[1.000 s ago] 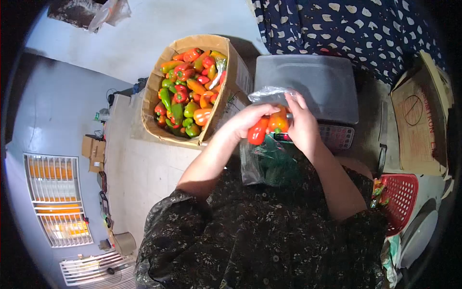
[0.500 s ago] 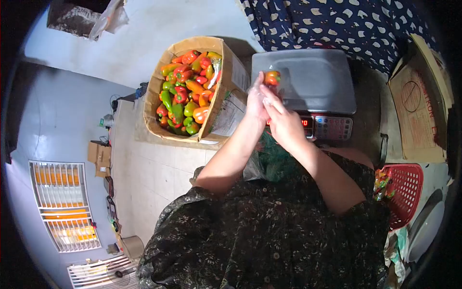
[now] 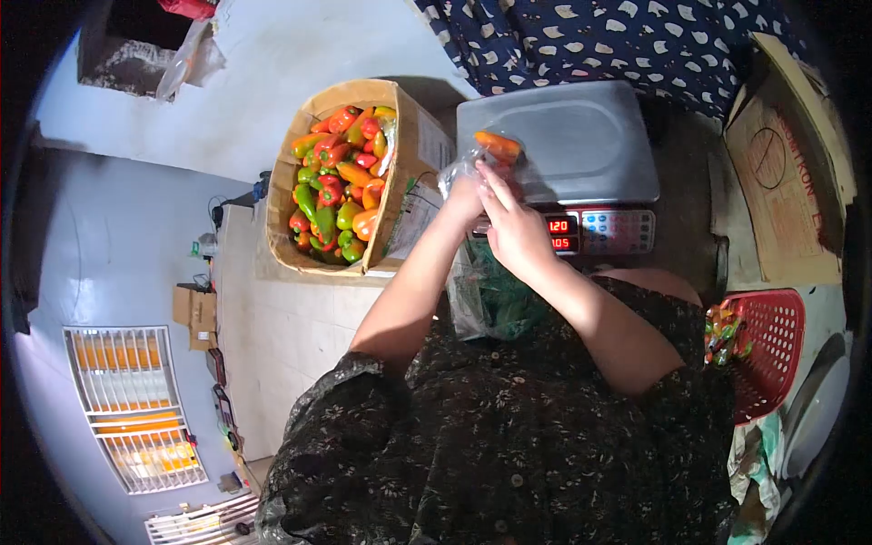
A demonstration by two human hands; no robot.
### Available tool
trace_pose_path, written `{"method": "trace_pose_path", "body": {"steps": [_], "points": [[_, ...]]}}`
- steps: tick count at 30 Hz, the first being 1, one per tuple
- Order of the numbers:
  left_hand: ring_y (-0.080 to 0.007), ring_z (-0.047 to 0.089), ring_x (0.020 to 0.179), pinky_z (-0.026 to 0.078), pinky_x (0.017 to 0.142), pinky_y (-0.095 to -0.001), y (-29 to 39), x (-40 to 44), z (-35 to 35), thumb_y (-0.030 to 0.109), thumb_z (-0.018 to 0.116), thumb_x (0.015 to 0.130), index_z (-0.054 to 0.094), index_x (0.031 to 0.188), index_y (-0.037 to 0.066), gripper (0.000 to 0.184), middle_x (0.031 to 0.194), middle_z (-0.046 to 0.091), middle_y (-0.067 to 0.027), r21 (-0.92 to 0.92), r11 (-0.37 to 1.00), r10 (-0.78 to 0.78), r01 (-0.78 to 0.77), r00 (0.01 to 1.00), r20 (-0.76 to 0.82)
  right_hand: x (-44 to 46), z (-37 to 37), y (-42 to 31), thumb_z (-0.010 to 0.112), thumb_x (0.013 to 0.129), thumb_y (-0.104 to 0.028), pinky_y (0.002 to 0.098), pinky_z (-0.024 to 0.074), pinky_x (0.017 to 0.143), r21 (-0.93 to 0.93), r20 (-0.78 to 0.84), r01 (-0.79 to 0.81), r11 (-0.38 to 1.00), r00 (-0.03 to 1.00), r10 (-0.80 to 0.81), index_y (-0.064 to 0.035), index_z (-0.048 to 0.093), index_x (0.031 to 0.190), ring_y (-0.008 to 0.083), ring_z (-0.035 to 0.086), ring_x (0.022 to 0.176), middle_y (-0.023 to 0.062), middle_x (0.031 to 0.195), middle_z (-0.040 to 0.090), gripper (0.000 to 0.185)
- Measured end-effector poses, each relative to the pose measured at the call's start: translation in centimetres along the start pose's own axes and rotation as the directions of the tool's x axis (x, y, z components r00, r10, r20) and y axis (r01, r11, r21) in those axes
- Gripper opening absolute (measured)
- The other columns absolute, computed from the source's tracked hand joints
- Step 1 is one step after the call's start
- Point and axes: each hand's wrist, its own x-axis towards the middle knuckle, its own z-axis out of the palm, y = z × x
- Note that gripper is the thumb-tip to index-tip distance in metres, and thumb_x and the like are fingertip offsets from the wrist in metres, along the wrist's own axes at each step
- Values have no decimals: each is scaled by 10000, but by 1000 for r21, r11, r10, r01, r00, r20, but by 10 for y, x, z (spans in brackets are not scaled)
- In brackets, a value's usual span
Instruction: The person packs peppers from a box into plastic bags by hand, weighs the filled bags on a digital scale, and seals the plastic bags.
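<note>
On your left stands the carton (image 3: 424, 136) of peppers (image 3: 324, 193). Next, your left hand (image 3: 463, 202) seems clenched on the clear bag (image 3: 453, 173), an orange pepper (image 3: 497, 143) beyond, over the scale (image 3: 590, 127). Your right hand (image 3: 520, 232) lies across, grip unclear. You're probably gathering the bag; next calls for steady pinching.

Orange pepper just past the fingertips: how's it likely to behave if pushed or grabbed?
The orange pepper could well roll if pushed, as it looks long and rounded. Its shiny skin suggests it may be slippery to grip. The crumpled plastic film near it looks thin, so likely floppy; if it encloses the pepper, which I can't tell, it might hinder rolling.
</note>
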Motion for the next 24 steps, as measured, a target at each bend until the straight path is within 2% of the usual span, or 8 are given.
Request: {"method": "trace_pose_path", "body": {"steps": [1,4,7,10,15,18,20,24], "points": [[-315,612,832,491,723,-416,-11,5,-6,283,567,840,605,968,34,282,962,625,-153,374,921,95,-110,994,58,0,5,2,535,748,-3,408,522,598,-5,-78,28,1000,997,-29,31,483,1197,323,624,716,70,1466,295,453],[-275,608,783,494,705,-385,-6,-12,-2,181,623,789,567,986,30,255,906,613,-124,541,767,359,-344,930,82,-3,20,1,511,784,-18,404,518,531,-12,-153,109,994,982,-109,24,518,1161,310,625,622,60,1469,298,380],[-222,593,795,490,709,-350,23,-1,20,124,689,719,521,1036,38,369,902,594,-109,-174,938,-319,300,943,-97,-8,18,-6,550,705,28,403,524,650,37,-12,107,994,994,-107,44,456,1218,329,620,777,90,1467,278,522],[-158,559,894,459,772,-287,24,3,23,156,769,705,510,1066,59,454,982,577,-73,-48,994,79,-99,944,-319,-15,20,-17,476,785,16,377,513,529,105,-14,172,979,985,-172,17,446,1276,290,624,650,86,1481,272,492],[-161,558,739,476,680,-292,-14,22,19,238,746,761,493,1030,33,421,880,584,-74,-153,985,-125,77,934,-335,-25,31,-27,491,747,22,372,510,531,127,-30,308,943,951,-307,-11,378,1355,280,585,583,83,1482,274,619],[-156,569,746,473,685,-291,-30,21,33,211,680,824,518,1082,36,351,838,582,-58,-608,788,-107,-101,949,-296,-24,21,-31,512,725,19,365,513,601,112,86,264,958,958,-274,-12,368,1362,277,591,693,85,1485,258,654],[-195,606,832,479,759,-310,-35,20,38,195,642,850,488,1218,32,430,894,612,-102,-191,971,55,-144,912,-405,-24,17,-32,527,701,39,352,530,761,167,157,231,958,954,-257,8,337,1376,293,607,945,101,1487,234,702],[-237,612,947,466,843,-335,9,15,33,256,691,801,438,1279,-2,600,997,631,-160,140,990,25,31,923,-383,-25,22,-30,496,753,-4,368,509,523,143,43,270,952,960,-278,-8,376,1357,268,605,586,75,1492,248,616]]}}
